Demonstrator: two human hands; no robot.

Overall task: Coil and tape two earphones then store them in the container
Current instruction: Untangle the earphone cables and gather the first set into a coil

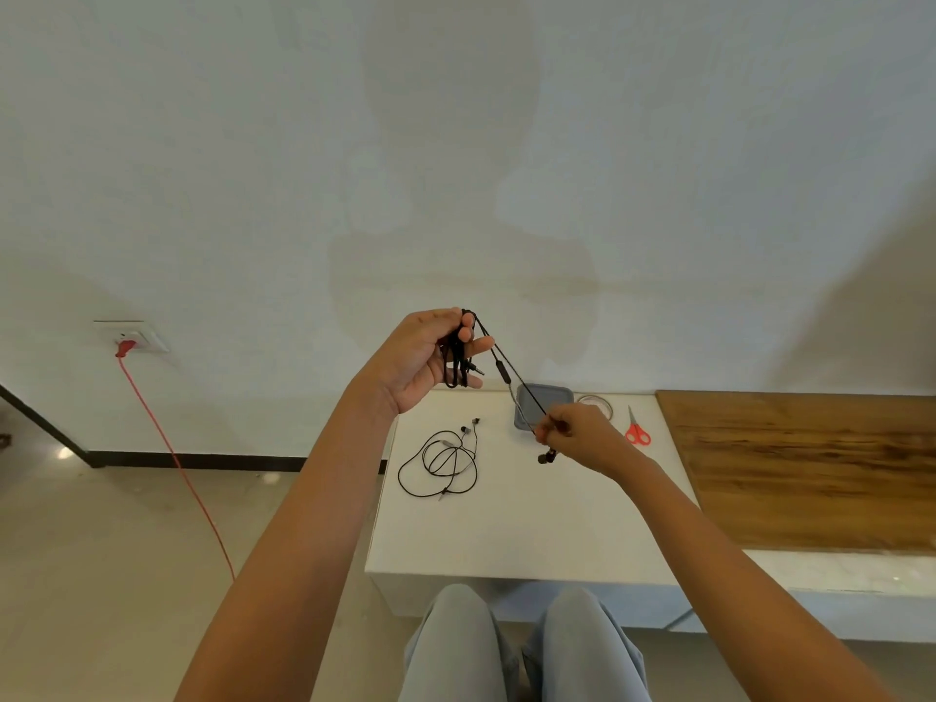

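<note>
My left hand (428, 354) is raised above the white table (516, 539) and holds a black earphone (506, 369) wound in loops round its fingers, the jack sticking out to the right. The cord runs taut down to my right hand (577, 433), which pinches its end; the earbuds dangle just below that hand. A second black earphone (443, 461) lies loosely looped on the table. The grey container (549, 397) sits at the table's back, partly behind the cord and my right hand. A clear tape roll (597, 403) lies right of it.
Red-handled scissors (635, 428) lie right of the tape roll. A wooden board (805, 463) covers the surface to the right. A red cable (177, 463) runs from a wall socket down across the floor on the left. My knees show below the table's front edge.
</note>
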